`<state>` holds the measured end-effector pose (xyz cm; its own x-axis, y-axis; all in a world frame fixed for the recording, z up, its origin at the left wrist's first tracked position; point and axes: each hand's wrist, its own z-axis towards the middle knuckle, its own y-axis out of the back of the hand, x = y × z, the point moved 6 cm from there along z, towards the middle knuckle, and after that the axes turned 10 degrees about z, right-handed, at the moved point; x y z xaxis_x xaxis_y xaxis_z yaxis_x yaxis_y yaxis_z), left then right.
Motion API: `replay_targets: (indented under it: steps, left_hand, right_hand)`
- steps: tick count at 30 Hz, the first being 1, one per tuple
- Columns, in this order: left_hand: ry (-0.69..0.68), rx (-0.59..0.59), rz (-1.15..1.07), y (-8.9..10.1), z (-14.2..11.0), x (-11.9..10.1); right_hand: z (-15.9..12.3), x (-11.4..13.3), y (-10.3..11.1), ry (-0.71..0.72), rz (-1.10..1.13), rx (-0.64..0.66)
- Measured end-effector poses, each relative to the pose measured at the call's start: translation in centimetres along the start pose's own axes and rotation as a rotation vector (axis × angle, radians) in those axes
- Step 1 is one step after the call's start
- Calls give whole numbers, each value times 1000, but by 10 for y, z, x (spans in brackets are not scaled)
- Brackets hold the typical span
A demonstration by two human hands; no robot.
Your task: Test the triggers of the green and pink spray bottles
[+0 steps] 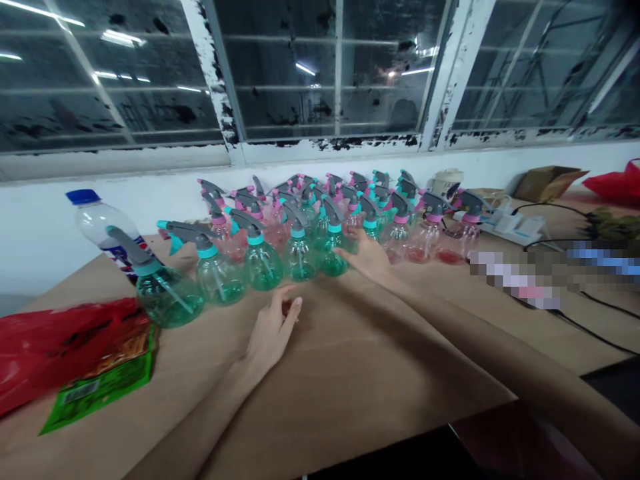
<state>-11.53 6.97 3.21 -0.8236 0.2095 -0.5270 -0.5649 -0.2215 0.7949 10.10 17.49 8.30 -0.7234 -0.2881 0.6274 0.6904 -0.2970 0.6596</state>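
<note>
Spray bottles [299,259] stand in rows along the bench [350,373].
Left, near-row green bottles [220,283] have sprayer heads [185,231] on; left hand [273,327] loosely curled, apparently empty; right hand [367,255] among the bottles, grip unclear; pink bottles [423,243] right, likewise fitted. What remains cannot be told.

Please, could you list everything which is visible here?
Teal-collared spray bottles: at least six, greenish, table's back
Pink-collared spray bottles: many, pinkish, right and behind
Blue-capped bottle: one, clear, left
Red bags: two, red, left and far right
Packet: one, green, by left bag
Container: one, white, behind bottles
Box: one, brown, back right
Apparent power strip: one, white, right
Cables: several, dark, right
Pixelated items: count unclear, whitish, pink, blue, right
Clump: one, olive, far right
Table: one, brown, underneath
Wall: one, white, behind
Windows: at least three, dark, above
Left hand: one, bare, before bottles
Right hand: one, bare, at front row
</note>
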Motion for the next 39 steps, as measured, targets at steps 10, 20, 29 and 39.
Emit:
replay_targets:
  steps: [10,20,29,39]
  left_hand:
    - [58,-16,-81,2,1,0]
    - [40,15,-17,0,0,-3]
    - [-56,9,229,1,-4,-14]
    - [-390,-12,603,-16,-7,-38]
  right_hand:
    - [7,15,-19,-67,-124,100]
    - [-99,-32,49,173,-97,131]
    - [-136,-84,120,22,-59,198]
    - [-142,-119,155,71,-40,227]
